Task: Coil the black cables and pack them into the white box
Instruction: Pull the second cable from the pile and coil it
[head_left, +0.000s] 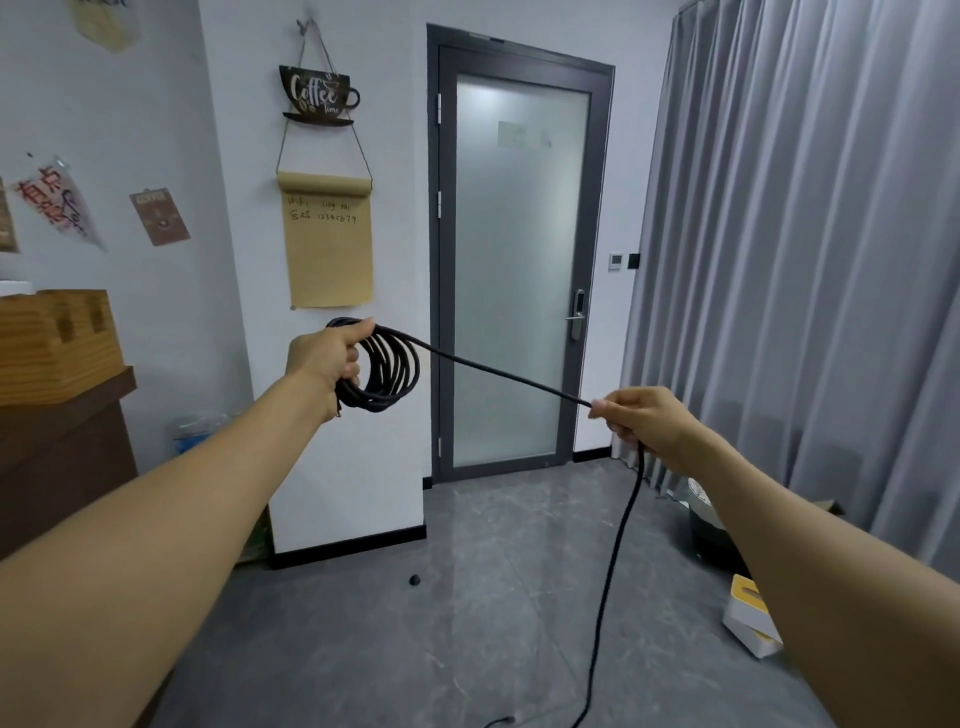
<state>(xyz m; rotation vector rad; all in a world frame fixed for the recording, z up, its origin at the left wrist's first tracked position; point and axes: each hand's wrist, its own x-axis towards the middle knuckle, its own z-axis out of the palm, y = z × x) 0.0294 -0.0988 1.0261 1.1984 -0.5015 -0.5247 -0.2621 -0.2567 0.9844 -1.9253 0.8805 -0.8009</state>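
My left hand (326, 358) grips a coil of black cable (392, 371) with several loops, held up at chest height in front of the white wall. From the coil a taut length of the cable runs right and down to my right hand (641, 421), which pinches it. Below my right hand the cable's free part (610, 571) hangs down to the grey floor and trails off at the bottom edge. A white and yellow box (748, 618) lies on the floor at the right, partly behind my right forearm.
A frosted glass door (519, 260) stands straight ahead, grey curtains (805, 260) to its right. A brown counter (62, 447) with a wooden box is at the left. A small black object (414, 579) lies on the floor near the wall's base.
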